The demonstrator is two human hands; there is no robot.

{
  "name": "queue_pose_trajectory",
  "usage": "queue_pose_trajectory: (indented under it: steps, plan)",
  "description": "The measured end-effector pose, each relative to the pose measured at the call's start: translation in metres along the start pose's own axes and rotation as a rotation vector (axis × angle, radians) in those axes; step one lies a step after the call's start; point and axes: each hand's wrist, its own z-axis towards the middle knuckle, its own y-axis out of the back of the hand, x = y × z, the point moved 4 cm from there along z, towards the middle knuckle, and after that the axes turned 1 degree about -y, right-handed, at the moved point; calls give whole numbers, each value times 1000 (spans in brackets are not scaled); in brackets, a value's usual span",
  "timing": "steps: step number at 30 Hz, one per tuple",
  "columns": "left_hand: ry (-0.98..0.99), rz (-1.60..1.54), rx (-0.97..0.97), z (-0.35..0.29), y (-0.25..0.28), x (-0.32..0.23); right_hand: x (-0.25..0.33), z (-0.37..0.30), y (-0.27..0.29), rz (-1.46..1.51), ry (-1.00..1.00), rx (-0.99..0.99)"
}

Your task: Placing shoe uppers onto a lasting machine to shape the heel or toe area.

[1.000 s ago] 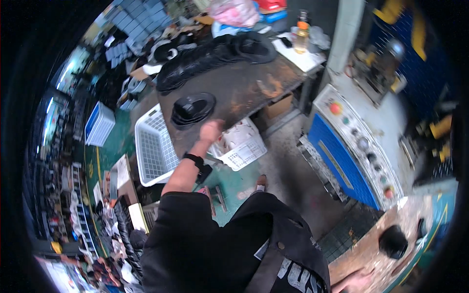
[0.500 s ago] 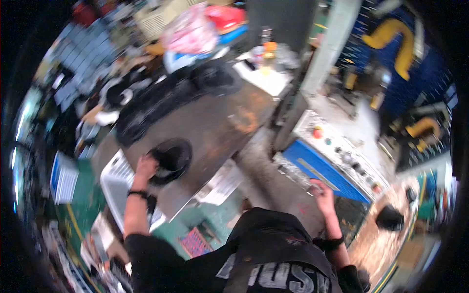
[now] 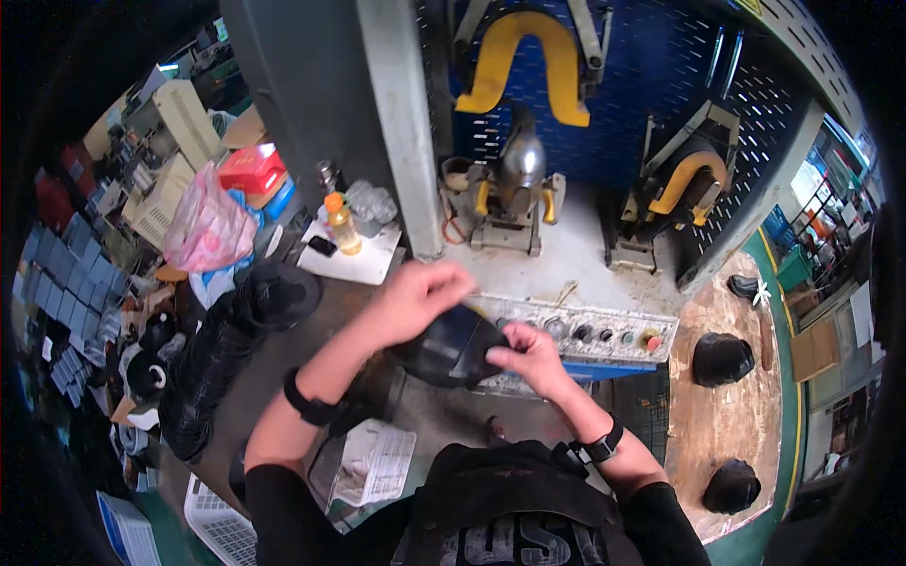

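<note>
Over the feed I see the black hat (image 3: 444, 351) raised between both hands, near the left end of the button-studded control panel (image 3: 604, 338). My right hand (image 3: 530, 357) holds its right edge, thumb against fingers; my left hand (image 3: 420, 297) curls at its far-left edge, though I can't tell whether it grips. A shiny metal form (image 3: 522, 165) stands beyond the panel; a row of nested dark hats (image 3: 193, 377) lies left.
</note>
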Motion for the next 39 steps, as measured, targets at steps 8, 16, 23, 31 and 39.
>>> queue_pose_trajectory:
  steps: [8,16,23,31,39]
  plan:
    - [-399,-138,26,196,51,-68,91,158,109,617,411,-355]
    - [-137,-16,78,239,30,-25,42,177,137,682,189,-364]
    - [-337,-16,-55,218,25,-24,-5,56,85,838,-357,-114]
    - [-758,196,-277,180,11,-21,-75,96,72,891,-100,-613]
    - [-962,249,-440,156,-7,-9,-118,165,88,485,47,-986]
